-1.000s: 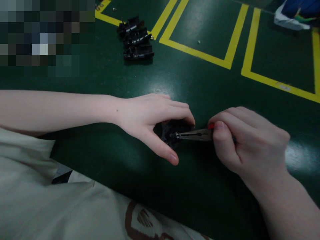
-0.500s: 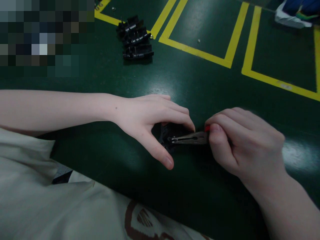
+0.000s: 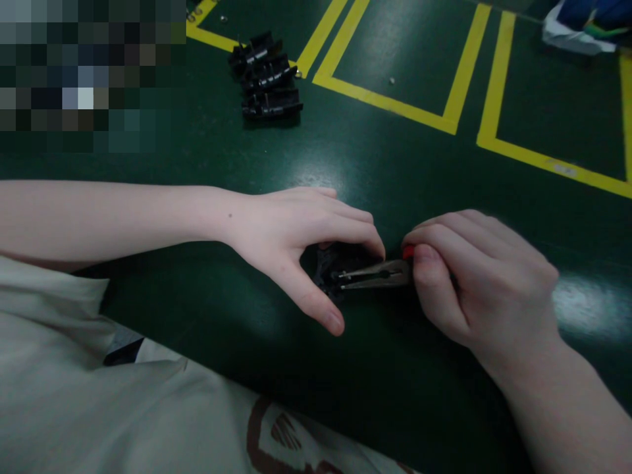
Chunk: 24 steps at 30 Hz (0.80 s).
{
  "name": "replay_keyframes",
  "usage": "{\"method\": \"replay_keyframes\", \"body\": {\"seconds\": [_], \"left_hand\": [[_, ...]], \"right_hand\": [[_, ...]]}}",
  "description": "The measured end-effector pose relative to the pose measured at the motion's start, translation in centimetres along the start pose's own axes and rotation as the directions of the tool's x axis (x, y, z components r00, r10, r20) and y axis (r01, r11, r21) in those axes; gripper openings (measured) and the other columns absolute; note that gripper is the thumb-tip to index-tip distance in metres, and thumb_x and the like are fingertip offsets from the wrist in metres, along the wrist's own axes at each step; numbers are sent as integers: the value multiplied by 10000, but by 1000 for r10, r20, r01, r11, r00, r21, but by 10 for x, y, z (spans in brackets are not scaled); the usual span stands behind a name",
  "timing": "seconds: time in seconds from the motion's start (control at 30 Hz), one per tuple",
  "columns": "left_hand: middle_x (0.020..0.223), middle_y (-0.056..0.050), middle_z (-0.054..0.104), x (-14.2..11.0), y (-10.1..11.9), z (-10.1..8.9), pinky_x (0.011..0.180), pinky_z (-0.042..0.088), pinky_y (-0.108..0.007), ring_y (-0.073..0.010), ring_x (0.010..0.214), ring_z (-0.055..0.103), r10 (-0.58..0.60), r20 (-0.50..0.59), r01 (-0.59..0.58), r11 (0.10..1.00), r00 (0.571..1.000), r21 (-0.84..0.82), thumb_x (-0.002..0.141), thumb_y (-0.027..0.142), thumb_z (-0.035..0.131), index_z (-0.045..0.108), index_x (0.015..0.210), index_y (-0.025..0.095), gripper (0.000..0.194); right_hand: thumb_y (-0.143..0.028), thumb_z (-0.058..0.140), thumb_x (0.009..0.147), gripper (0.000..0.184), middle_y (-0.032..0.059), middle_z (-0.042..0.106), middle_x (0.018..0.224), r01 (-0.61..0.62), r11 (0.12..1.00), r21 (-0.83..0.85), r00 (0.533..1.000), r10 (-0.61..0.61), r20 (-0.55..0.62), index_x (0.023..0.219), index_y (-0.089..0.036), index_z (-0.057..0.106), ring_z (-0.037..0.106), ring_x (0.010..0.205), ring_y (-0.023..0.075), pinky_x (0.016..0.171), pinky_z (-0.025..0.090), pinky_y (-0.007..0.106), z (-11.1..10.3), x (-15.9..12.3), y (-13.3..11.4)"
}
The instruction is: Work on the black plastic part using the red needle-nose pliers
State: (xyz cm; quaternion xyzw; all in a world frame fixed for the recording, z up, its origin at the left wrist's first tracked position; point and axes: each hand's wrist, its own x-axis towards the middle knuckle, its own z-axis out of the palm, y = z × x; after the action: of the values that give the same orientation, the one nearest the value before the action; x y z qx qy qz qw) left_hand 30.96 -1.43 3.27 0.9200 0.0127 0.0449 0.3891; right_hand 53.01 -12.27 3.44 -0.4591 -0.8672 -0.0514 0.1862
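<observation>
My right hand is closed round the handles of a pair of needle-nose pliers; a bit of red handle shows by the thumb. The jaws point left and stand slightly apart, their tips at small pins on a black plastic part. My left hand steadies this part against the green tabletop, fingers curved over its far side and thumb stretched along the near side. Much of the part is hidden under the left hand and in dark shadow, so its full shape cannot be made out.
Several similar black plastic parts lie in a row beyond the left hand. Yellow tape marks out boxes on the green table. A small pale bit lies inside one box. Blue and white material sits at the far right.
The pliers' jaws have opened a little at the black plastic part. My right hand has shifted very slightly to the left; my left hand keeps its place.
</observation>
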Motion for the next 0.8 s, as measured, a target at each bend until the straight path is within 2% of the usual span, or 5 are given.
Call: {"method": "replay_keyframes", "body": {"seconds": [0.3, 0.8], "left_hand": [[1083, -66, 665, 0, 0, 0, 765, 374, -286, -211, 900, 617, 3, -7, -3, 1000, 1000, -13, 747, 696, 679, 602, 1197, 175, 693], [1093, -52, 654, -1, 0, 1, 779, 389, -286, -200, 922, 615, 11, -21, -11, 1000, 1000, -7, 750, 674, 697, 594, 1215, 158, 702]], "right_hand": [[-200, 409, 939, 215, 81, 614, 760, -38, 999, 4, 999, 38, -22, 782, -181, 555, 555, 693, 198, 594, 410, 345, 2, -1, -1], [-194, 418, 938, 252, 71, 618, 717, -22, 1000, -8, 998, 22, -55, 746, -150, 576, 566, 648, 168, 549, 420, 301, 2, -1, 1]]}}
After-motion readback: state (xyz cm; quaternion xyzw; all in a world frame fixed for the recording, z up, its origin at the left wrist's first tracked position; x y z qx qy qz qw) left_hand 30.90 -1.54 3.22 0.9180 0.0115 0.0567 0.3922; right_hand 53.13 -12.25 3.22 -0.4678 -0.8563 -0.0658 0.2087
